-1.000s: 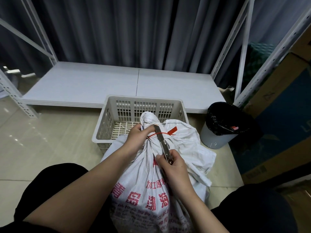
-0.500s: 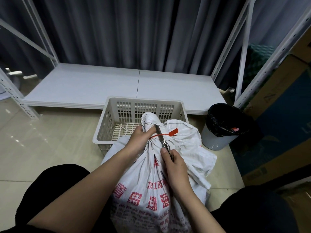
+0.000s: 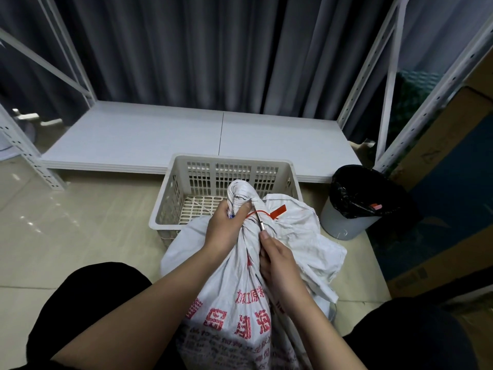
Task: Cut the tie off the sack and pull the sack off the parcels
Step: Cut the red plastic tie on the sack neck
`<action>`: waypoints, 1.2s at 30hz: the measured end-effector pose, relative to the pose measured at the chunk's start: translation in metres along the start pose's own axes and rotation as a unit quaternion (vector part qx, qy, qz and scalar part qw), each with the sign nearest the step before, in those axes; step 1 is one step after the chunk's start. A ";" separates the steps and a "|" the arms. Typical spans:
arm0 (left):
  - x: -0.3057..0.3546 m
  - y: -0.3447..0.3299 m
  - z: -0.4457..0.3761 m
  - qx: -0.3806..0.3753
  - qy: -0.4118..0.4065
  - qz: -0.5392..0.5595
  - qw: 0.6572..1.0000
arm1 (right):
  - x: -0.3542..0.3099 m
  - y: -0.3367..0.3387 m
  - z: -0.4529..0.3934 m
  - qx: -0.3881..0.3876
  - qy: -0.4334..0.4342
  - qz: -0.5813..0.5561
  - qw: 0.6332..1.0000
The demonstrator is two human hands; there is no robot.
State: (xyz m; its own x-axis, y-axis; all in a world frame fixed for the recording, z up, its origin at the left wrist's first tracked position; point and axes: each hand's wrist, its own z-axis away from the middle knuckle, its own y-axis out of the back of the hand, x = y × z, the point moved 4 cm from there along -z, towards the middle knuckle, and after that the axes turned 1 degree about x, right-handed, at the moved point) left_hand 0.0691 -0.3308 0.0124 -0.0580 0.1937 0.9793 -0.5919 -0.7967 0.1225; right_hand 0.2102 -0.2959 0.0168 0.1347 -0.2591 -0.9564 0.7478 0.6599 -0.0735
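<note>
A white slatted plastic basket sits on the glossy beige tile floor, just in front of a low white shelf board. White perforated rack uprights rise at both sides — dark grey curtains hang behind. A grey bin with a black liner stands to the right, beside cardboard boxes.

storeroom | white slotted-steel shelving | stacked cardboard cartons | tiled floor
</note>
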 end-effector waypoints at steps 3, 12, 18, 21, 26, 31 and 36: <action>0.000 -0.002 0.002 0.022 -0.005 -0.042 0.999 | -0.004 -0.001 0.004 -0.029 -0.023 -0.048 0.998; -0.003 -0.004 -0.003 0.023 -0.015 -0.063 0.998 | 0.006 -0.009 0.023 -0.057 -0.039 -0.112 0.991; -0.003 -0.005 -0.006 0.034 -0.013 -0.085 0.996 | 0.009 -0.008 0.029 -0.058 -0.052 -0.119 0.990; -0.004 -0.005 -0.008 0.037 -0.013 -0.103 0.994 | 0.011 -0.007 0.030 -0.055 -0.062 -0.111 0.990; -0.004 -0.006 -0.008 0.041 -0.013 -0.110 0.993 | 0.014 -0.005 0.031 -0.045 -0.070 -0.105 0.991; -0.008 -0.006 -0.012 0.040 -0.012 -0.115 0.993 | 0.016 -0.003 0.030 -0.038 -0.071 -0.085 0.993; -0.009 -0.006 -0.014 0.039 -0.008 -0.128 0.991 | 0.016 -0.001 0.029 -0.032 -0.078 -0.067 0.994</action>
State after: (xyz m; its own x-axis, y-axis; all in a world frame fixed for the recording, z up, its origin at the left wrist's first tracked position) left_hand 0.0615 -0.3197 0.0006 0.0994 0.3860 0.9171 -0.5215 -0.7648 0.3784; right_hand 0.2305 -0.3211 0.0094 0.1401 -0.4509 -0.8815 0.7239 0.6541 -0.2195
